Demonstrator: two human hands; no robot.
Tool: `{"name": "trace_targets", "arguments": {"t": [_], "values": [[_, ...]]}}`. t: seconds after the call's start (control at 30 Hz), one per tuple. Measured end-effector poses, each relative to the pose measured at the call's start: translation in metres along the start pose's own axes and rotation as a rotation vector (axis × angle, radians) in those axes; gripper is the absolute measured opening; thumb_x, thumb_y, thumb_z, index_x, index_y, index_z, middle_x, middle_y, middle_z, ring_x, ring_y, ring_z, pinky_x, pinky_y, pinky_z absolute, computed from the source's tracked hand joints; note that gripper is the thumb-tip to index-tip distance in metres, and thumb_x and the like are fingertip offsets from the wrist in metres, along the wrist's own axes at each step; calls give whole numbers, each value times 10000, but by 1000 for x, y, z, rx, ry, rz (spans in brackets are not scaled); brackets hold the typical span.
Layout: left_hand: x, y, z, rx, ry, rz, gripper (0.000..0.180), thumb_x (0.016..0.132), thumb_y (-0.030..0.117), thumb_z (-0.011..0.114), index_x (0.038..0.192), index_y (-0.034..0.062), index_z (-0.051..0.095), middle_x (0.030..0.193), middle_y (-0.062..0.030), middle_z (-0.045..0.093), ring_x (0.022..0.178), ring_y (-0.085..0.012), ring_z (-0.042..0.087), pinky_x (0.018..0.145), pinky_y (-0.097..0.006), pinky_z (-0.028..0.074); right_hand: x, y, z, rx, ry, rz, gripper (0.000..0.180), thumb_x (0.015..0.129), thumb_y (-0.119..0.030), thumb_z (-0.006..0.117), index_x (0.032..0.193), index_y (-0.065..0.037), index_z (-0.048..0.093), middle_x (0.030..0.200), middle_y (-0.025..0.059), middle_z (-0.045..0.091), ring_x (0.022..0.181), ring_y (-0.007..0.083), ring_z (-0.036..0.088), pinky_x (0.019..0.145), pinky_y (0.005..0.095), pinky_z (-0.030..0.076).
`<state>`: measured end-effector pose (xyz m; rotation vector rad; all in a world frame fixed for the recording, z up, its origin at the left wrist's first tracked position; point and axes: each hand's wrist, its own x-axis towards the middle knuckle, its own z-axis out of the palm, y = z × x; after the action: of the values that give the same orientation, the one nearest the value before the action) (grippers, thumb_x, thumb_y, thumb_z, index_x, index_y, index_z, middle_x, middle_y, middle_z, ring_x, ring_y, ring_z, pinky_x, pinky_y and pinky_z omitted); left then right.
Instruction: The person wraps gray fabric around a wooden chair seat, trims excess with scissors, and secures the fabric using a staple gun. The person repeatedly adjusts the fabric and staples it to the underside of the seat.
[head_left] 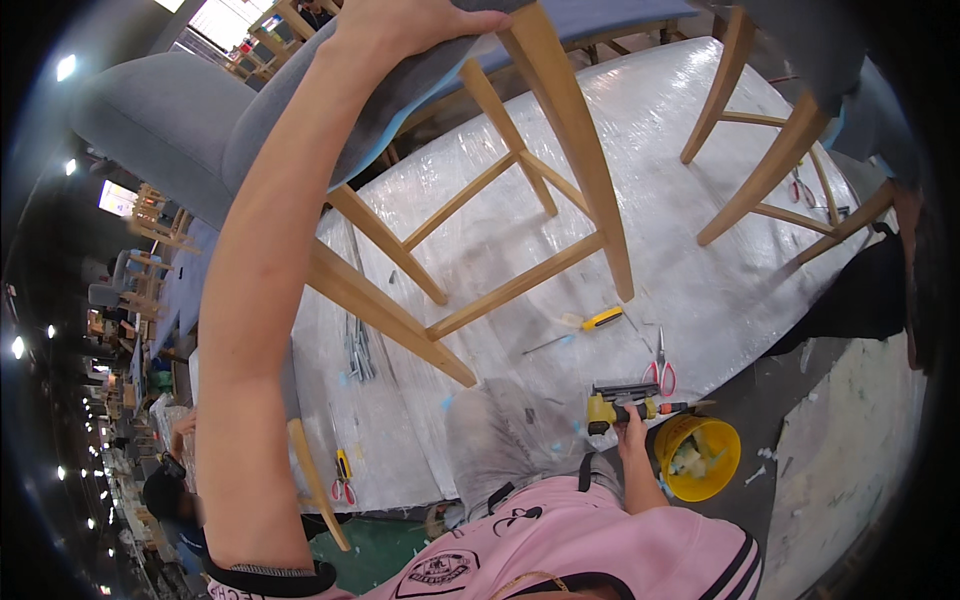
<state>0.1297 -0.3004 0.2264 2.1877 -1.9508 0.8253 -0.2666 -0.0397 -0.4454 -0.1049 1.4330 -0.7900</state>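
The left hand [400,25] reaches up and grips the edge of the grey upholstered seat of a wooden chair [300,110], which is tilted over the plastic-wrapped workbench [700,120]. The fingers curl over the seat rim and the thumb lies along it; the fingertips are hidden behind the fabric. The chair's pale wood legs [570,130] and rungs slant down across the middle of the view, and its grey backrest bends away at the upper left, distorted by the lens.

Low in the picture, the right hand [632,432] closes around the handle of a yellow and black pneumatic stapler [620,403] at the near edge of the workbench. The fingers wrap the grip, but the hand is small here and it is hard to tell whether a finger rests on the trigger.

Just beside that hand, below the bench edge, stands a yellow bucket [722,440] holding pale scraps. On the bench lie red-handled scissors [660,372] and a yellow-handled screwdriver [590,322], apart from each other. A bundle of metal pieces [358,350] lies behind the chair leg, too small to identify. A second chair [770,160] stands at the upper right, its seat cut off by the frame, with a dark-clothed person partly visible at the far right edge.
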Motion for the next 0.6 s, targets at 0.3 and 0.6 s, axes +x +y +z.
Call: {"name": "trace_targets", "arguments": {"t": [0.3, 0.6], "values": [[-29, 21, 11, 133, 162, 109, 961, 756, 473, 825, 1498, 18, 417, 1182, -252, 630, 1036, -421, 670, 895, -512, 553, -140, -142, 24, 380, -469, -157, 413, 973, -393, 612, 1352, -242, 545, 1221, 85, 672, 1053, 307, 701, 915, 556, 577], [-49, 48, 6, 148, 193, 172, 978, 749, 435, 844, 1521, 27, 404, 1231, -248, 602, 1096, -418, 630, 932, -512, 521, -176, -231, 230, 205, -834, -1096, 641, 873, -71, 705, 1456, -104, 442, 1477, 74, 455, 1403, 294, 480, 1213, 480, 333]]}}
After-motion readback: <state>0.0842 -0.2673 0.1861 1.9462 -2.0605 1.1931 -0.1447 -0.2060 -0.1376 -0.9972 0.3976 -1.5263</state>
